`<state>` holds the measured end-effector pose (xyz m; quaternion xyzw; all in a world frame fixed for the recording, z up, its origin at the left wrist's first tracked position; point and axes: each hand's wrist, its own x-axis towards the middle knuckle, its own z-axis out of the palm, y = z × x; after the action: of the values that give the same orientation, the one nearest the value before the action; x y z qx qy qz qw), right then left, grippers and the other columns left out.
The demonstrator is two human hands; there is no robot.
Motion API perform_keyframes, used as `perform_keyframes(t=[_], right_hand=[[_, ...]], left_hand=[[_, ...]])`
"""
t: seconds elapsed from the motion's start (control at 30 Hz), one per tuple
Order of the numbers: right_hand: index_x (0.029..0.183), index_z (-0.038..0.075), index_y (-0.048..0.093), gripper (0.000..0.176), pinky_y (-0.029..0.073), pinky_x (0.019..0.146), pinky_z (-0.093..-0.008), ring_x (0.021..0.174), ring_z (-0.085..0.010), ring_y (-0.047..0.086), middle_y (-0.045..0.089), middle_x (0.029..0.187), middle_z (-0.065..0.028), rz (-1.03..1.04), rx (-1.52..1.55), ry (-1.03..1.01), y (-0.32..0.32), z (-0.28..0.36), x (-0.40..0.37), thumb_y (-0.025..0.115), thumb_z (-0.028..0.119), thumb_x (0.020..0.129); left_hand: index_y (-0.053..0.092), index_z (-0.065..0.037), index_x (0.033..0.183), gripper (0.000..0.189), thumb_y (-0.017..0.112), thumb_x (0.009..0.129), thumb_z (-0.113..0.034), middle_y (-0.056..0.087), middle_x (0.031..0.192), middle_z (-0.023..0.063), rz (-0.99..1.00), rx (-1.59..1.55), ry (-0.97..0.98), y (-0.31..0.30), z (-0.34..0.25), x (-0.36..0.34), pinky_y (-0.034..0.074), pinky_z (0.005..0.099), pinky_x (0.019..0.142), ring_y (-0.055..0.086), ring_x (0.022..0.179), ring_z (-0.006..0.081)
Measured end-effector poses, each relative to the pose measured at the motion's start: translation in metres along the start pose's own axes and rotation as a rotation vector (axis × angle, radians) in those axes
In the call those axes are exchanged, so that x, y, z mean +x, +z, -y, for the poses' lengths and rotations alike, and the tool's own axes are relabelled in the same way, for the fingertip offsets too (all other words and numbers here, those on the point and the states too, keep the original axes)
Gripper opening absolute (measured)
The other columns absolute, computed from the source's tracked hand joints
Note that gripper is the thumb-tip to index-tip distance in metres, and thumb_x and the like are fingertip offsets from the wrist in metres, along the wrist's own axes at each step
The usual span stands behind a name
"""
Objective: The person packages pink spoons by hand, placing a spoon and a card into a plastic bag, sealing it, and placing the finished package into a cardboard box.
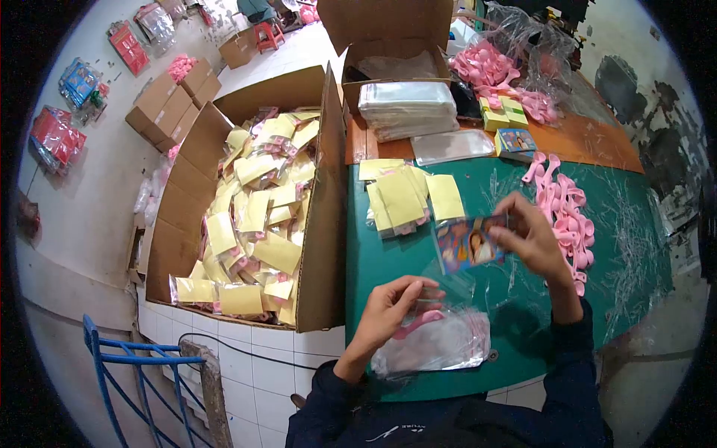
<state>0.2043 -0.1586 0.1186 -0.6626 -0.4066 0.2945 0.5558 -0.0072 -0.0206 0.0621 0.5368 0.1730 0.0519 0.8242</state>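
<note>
My right hand (526, 235) pinches a printed picture card (474, 245) by its right edge, above the green table (523, 358). Lower left of it, my left hand (392, 310) has its thumb and fingers closed on a clear plastic bag that hangs over a stack of clear bags (441, 347). A pink spoon (420, 324) lies just beside my left fingers; whether it is inside the bag is hard to tell. Pink spoons (564, 216) are heaped to the right of my right hand. Packed bags with yellow cards (399, 198) lie beyond my hands.
A big cardboard box (317, 216) full of packed yellow-card bags stands left of the table. At the back are clear bag stacks (407, 104), a card stack (517, 142) and more pink spoons (485, 63). A blue metal rack (142, 358) stands lower left.
</note>
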Motion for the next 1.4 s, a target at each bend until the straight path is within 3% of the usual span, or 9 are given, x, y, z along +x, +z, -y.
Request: perform_keyframes(t=[0.17,0.3,0.53,0.93,1.1,1.2,1.23,1.33,1.4], right_hand=[[0.095,0.002,0.045,0.017,0.046,0.05,-0.0227,0.067,-0.0094,0.057,0.058,0.08,-0.0057,0.112,-0.292,0.037,0.011,0.026,-0.037,0.057,0.003,0.084],[0.094,0.002,0.045,0.016,0.046,0.048,-0.022,0.069,-0.0088,0.057,0.057,0.079,-0.0049,-0.151,-0.216,0.028,0.007,0.016,-0.044,0.057,0.002,0.083],[0.093,0.003,0.045,0.015,0.049,0.048,-0.0225,0.069,-0.0084,0.055,0.055,0.085,-0.0043,-0.207,0.152,0.027,0.023,0.0,-0.058,0.056,0.001,0.084],[0.087,0.001,0.053,0.015,0.048,0.058,-0.0283,0.069,-0.0151,0.058,0.056,0.079,-0.0076,0.095,-0.346,-0.042,0.025,0.022,-0.064,0.063,0.005,0.077],[0.082,0.001,0.051,0.02,0.045,0.062,-0.0319,0.07,-0.0255,0.056,0.053,0.076,-0.0109,0.397,-0.479,-0.079,0.031,0.013,-0.059,0.066,0.011,0.075],[0.086,0.001,0.052,0.019,0.046,0.066,-0.0332,0.074,-0.0267,0.057,0.054,0.078,-0.012,0.386,-0.52,-0.114,0.043,0.004,-0.061,0.064,0.01,0.075],[0.087,0.001,0.054,0.017,0.046,0.064,-0.0335,0.073,-0.0265,0.058,0.055,0.076,-0.0129,0.385,-0.514,-0.218,0.042,-0.004,-0.062,0.063,0.01,0.075],[0.085,0.001,0.056,0.019,0.045,0.059,-0.0309,0.067,-0.0198,0.058,0.054,0.07,-0.0093,0.448,-0.323,-0.069,0.037,-0.011,-0.065,0.067,0.009,0.072],[0.081,0.001,0.056,0.019,0.044,0.058,-0.0282,0.065,-0.0139,0.056,0.054,0.067,-0.0054,0.29,-0.22,-0.008,0.032,-0.017,-0.066,0.07,0.009,0.071]], left_hand=[[0.055,0.007,0.104,0.031,0.041,0.096,-0.02,0.063,0.095,0.0163,0.007,0.05,0.014,0.006,-0.002,-0.006,0.053,0.031,0.075,0.063,0.087,0.0211],[0.056,0.006,0.103,0.029,0.041,0.096,-0.018,0.063,0.096,0.0165,0.009,0.036,-0.004,0.008,-0.006,-0.014,0.053,0.0302,0.075,0.063,0.088,0.0211],[0.058,0.005,0.102,0.028,0.042,0.096,-0.018,0.064,0.093,0.0141,0.006,0.089,0.006,0.01,-0.002,-0.02,0.053,0.0284,0.074,0.063,0.088,0.0185],[0.057,0.005,0.106,0.027,0.047,0.094,-0.017,0.065,0.086,0.008,0.03,0.218,0.052,0.012,0.012,-0.017,0.053,0.0265,0.073,0.064,0.079,0.0156],[0.055,-0.002,0.116,0.029,0.051,0.091,-0.016,0.066,0.083,0.0091,0.102,0.559,0.105,0.025,0.005,-0.02,0.049,0.026,0.069,0.062,0.079,0.0109],[0.046,-0.009,0.128,0.041,0.056,0.089,-0.016,0.068,0.085,0.0114,0.058,0.632,0.159,0.027,0.008,-0.021,0.049,0.0268,0.069,0.064,0.077,0.0125],[0.043,-0.01,0.13,0.044,0.056,0.088,-0.016,0.068,0.085,0.0116,0.036,0.642,0.17,0.028,0.008,-0.022,0.049,0.0271,0.069,0.064,0.077,0.0135],[0.039,-0.01,0.132,0.05,0.059,0.086,-0.016,0.068,0.087,0.0126,0.07,0.669,0.101,0.026,0.004,-0.025,0.049,0.0276,0.07,0.065,0.079,0.0159],[0.039,-0.009,0.132,0.052,0.061,0.085,-0.016,0.067,0.089,0.0125,0.153,0.673,0.103,0.016,0.003,-0.029,0.049,0.0279,0.071,0.065,0.081,0.0159]])
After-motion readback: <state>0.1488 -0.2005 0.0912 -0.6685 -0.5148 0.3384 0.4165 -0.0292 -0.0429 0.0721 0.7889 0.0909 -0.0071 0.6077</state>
